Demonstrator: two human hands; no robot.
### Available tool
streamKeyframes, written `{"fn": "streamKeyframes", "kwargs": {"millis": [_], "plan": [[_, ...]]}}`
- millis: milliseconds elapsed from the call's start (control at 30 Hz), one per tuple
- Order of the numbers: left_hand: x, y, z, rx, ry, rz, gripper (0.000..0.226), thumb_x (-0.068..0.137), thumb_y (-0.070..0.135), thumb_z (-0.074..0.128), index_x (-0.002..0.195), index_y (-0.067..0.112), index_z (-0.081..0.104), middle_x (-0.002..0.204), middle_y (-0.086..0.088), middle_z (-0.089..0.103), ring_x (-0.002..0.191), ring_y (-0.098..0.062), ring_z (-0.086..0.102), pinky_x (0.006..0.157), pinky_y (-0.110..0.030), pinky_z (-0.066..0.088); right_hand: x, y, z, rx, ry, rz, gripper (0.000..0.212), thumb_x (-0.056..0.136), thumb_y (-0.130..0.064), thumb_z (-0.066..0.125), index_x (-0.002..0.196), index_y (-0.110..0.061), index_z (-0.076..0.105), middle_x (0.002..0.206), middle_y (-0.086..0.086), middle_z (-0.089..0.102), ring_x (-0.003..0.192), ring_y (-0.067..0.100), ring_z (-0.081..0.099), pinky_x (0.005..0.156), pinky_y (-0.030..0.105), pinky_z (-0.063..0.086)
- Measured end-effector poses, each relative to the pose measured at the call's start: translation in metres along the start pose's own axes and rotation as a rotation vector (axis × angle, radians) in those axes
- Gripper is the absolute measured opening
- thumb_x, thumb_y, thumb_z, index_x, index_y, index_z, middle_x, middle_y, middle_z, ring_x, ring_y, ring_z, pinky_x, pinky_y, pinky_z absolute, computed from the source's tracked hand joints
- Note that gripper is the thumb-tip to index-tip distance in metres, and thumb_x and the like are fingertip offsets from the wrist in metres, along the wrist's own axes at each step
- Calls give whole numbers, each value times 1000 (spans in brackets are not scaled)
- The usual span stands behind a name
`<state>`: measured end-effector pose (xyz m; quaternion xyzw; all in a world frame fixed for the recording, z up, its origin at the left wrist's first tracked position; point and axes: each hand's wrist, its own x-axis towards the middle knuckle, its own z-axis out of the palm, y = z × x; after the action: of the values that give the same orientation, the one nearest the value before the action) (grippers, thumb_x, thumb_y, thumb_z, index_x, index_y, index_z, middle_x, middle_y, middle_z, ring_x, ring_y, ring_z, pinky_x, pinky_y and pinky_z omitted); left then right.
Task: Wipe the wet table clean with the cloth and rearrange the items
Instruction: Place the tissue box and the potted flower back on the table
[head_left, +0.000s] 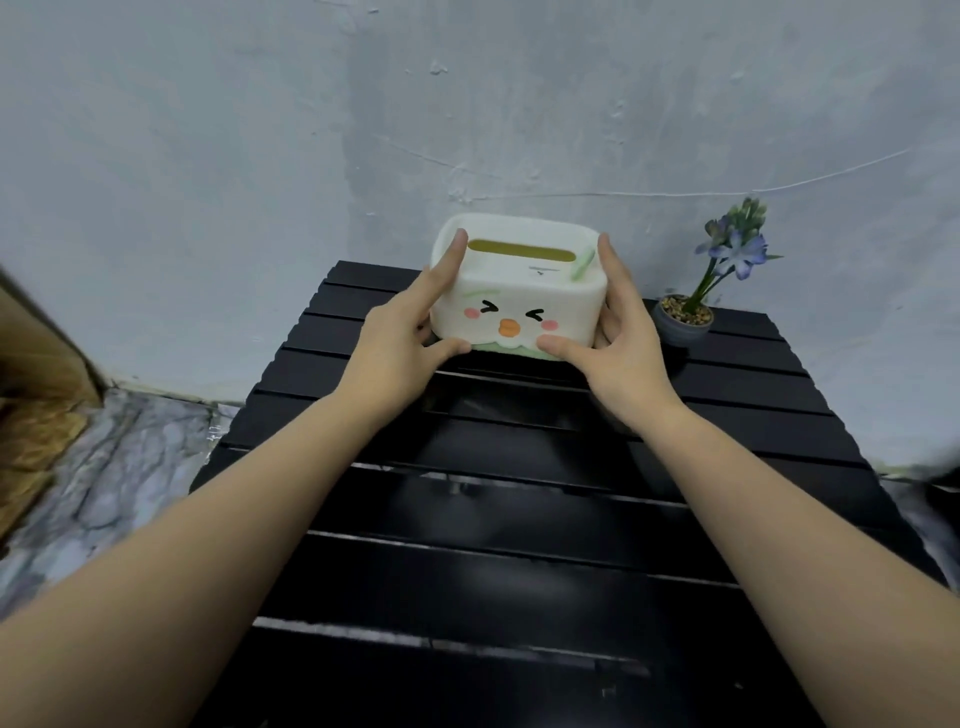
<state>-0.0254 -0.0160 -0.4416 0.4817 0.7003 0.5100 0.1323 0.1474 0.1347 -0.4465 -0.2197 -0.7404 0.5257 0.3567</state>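
A white tissue box (517, 306) with a cartoon face and a green base sits near the far edge of the black slatted table (519, 545). My left hand (410, 338) grips its left side, thumb under the front edge and fingers up the side. On the other side my right hand (618, 338) grips the same way. I cannot tell whether the box rests on the slats or is lifted slightly. No cloth is in view.
A small grey pot with a blue-flowered plant (683, 319) stands at the table's far right corner, close to my right hand. A pale wall (467, 130) rises right behind the table. Marbled floor (104, 467) and a brown object (36, 389) lie to the left.
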Motion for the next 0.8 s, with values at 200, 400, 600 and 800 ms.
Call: {"fn": "streamKeyframes", "kwargs": {"millis": [200, 400, 600, 800], "plan": [[-51, 28, -23, -20, 34, 17, 99, 80, -6, 73, 146, 53, 28, 133, 10, 56, 122, -1, 57, 107, -26, 45, -42, -37, 8, 23, -25, 9, 108, 74, 6, 81, 157, -32, 24, 140, -29, 44, 135, 0, 48, 109, 32, 46], [-94, 41, -43, 58, 45, 2, 100, 79, -6, 74, 145, 54, 28, 127, 8, 61, 113, 1, 61, 94, -3, 40, -76, -51, 22, 18, -53, 52, 111, 70, 3, 86, 156, -31, 26, 136, -31, 48, 133, 1, 50, 110, 35, 46], [-124, 28, -46, 154, 3, -34, 97, 81, -3, 73, 144, 55, 28, 133, 4, 57, 118, -7, 60, 103, -21, 45, -102, -40, 31, -24, -86, 130, 111, 70, -3, 88, 155, -40, 27, 139, -20, 53, 131, 1, 51, 110, 37, 46], [-128, 35, -52, 415, -5, 17, 86, 83, 38, 73, 148, 54, 18, 148, 9, 47, 128, -14, 52, 104, -36, 46, -102, -46, 19, -153, -141, 88, 116, 67, -31, 93, 155, -46, 18, 152, -12, 46, 139, 2, 43, 116, 38, 39]]}}
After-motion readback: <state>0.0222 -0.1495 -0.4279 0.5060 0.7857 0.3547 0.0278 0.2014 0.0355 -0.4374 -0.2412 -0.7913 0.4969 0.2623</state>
